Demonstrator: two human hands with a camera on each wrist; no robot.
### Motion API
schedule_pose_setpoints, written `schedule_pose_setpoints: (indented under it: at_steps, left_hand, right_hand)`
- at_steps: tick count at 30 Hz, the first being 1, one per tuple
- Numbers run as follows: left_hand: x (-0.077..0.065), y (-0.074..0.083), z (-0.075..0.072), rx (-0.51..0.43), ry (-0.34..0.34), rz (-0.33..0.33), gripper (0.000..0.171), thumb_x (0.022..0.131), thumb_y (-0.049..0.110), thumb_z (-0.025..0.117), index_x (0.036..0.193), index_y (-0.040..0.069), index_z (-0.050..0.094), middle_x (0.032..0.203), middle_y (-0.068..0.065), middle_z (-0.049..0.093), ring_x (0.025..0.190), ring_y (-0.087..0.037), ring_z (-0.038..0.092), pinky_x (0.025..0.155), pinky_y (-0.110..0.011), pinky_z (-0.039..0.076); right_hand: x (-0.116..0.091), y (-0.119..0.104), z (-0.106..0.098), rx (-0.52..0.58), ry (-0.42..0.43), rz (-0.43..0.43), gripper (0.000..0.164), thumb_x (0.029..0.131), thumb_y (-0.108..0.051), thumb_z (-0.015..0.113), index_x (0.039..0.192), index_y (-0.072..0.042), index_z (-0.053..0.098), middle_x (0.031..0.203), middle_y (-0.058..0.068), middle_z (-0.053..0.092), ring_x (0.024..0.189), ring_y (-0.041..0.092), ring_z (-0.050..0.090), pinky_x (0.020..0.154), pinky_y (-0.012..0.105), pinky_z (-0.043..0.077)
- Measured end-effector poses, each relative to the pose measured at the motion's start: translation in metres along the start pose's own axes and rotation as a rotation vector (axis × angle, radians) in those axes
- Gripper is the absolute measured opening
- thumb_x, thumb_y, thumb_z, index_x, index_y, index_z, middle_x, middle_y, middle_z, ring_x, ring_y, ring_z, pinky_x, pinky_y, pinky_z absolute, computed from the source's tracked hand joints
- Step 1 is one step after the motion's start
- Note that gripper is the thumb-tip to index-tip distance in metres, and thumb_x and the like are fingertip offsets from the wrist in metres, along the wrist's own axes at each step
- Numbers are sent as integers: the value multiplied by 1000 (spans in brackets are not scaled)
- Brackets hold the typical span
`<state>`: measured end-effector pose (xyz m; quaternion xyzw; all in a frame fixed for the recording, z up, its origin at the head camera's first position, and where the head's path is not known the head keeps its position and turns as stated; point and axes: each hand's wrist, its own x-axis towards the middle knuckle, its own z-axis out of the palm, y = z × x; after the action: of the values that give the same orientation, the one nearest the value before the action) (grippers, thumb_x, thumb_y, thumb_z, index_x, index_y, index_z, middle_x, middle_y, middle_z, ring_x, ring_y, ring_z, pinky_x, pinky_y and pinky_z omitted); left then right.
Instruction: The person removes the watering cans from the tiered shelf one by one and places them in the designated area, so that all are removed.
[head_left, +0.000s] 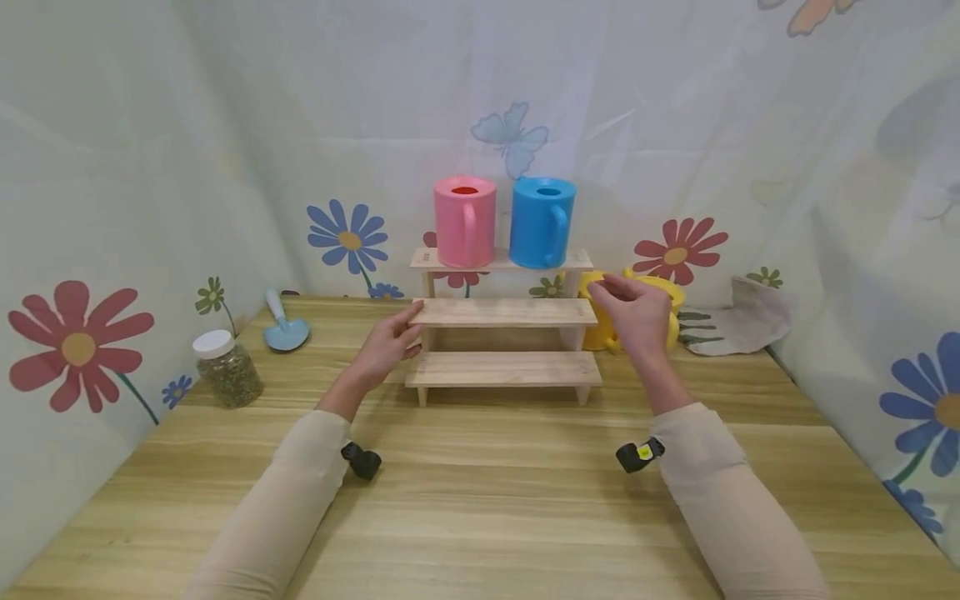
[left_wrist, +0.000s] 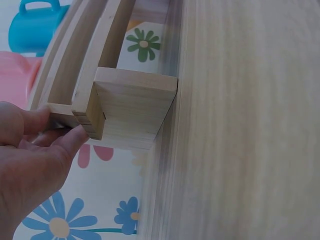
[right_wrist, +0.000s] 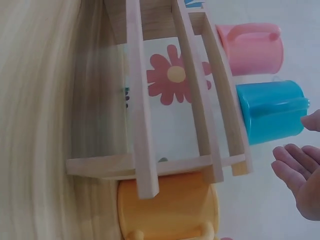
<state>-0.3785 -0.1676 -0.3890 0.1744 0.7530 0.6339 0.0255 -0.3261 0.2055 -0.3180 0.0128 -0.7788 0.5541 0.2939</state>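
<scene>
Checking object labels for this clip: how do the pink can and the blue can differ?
The pink can stands toward the left of the shelf, the blue can toward its right. In the head view, the pink can's handle points almost at the camera; the blue can's is turned rightward. Both stand upright on the top step.

On the far right side, the right hand [head_left: 636, 321] and the wooden shelf [head_left: 504, 312] partly hide the yellow containers [head_left: 596, 336], in the left wrist view the pink mug [left_wrist: 15, 77] is cut by the picture's edge, and the marking on the yellow label [head_left: 645, 452] is too small for reading.
</scene>
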Motion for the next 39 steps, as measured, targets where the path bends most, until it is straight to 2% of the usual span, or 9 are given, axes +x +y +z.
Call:
schedule_pose_setpoints:
  at_steps: [7,14,17,20,25,33,39]
  left_hand:
    - [0,1,-1,-1,-4,-3,54,108,9,43,159,12,27,156,-20,32,134,-32,40,108,-45,44]
    - [-3,-3,0,-22,-6,-7,54,108,7,43,159,10,26,150,-22,36,128,-32,41,107,-44,44]
    - [-3,-5,1,-29,-8,-1,54,108,7,43,159,9,25,147,-23,38,126,-35,42,107,-44,44]
    - [-2,-6,1,-30,-11,6,54,108,6,42,159,9,25,154,-20,33,128,-38,41,108,-44,44]
    - [-1,-1,0,-14,-11,16,53,108,8,42,158,9,26,162,-13,25,133,-34,39,107,-44,44]
    - [-2,2,1,-2,-5,15,53,108,6,42,159,9,26,156,-19,31,128,-37,42,107,-44,44]
    - [-2,1,0,-1,-7,9,53,108,7,42,159,9,26,150,-22,36,130,-36,41,108,-43,44]
  right_hand:
    - [21,-28,15,11,4,-80,40,89,-31,79,119,-5,74,108,11,75,101,22,69,84,25,58]
    - [42,-50,41,-11,-20,-40,44,91,-33,77,124,-6,72,114,11,73,107,23,67,92,33,57]
    - [52,-55,50,-38,-20,-54,42,90,-31,77,122,-4,72,111,13,73,104,24,69,92,35,57]
    - [60,-59,56,-72,-19,-78,40,91,-29,77,120,-2,73,109,14,74,102,26,70,92,37,58]
    - [66,-67,61,-87,13,-81,38,93,-28,75,119,0,72,109,14,74,101,25,70,90,37,58]
    - [70,-68,68,-59,64,-42,37,92,-26,75,119,0,73,108,14,74,100,24,70,91,37,58]
    - [71,-64,72,-6,102,-17,31,93,-26,74,112,-2,76,100,11,75,90,21,70,87,34,59]
